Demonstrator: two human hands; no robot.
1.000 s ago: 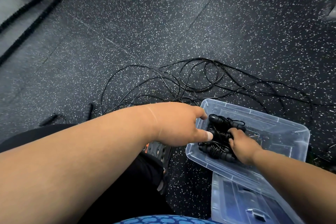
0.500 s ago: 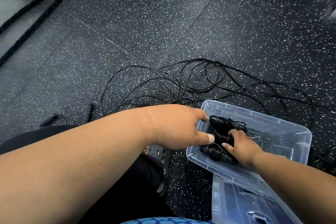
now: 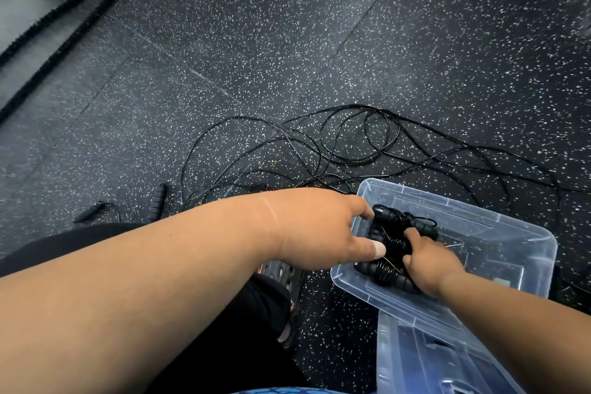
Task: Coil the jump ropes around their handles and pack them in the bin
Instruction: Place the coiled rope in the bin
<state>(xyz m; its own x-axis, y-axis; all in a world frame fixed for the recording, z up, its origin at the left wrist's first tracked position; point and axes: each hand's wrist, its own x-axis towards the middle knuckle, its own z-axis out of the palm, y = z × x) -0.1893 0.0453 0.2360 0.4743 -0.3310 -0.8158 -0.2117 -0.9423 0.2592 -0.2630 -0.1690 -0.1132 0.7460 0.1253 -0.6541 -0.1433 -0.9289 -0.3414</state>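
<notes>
Two hands: left hand [image 3: 319,230] and right hand [image 3: 430,265] grasping coiled ropes [image 3: 391,249] inside bin [image 3: 511,233]; loose ropes [image 3: 351,150] on floor [image 3: 287,41] left uncoiled.

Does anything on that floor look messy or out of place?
Yes: loose jump ropes lie tangled on the floor beyond the clear bin, uncoiled, with two handles lying apart at left. The coiled ropes are already in the bin.

**Speckled gym floor, basically**

Dark rubber floor [image 3: 287,25] with white flecks fills pretty much the whole frame, with faint tile seams [image 3: 204,78] running diagonally. Upper left there's a lighter grey surface [image 3: 22,6] edged by a thick black strip [image 3: 60,48].
</notes>
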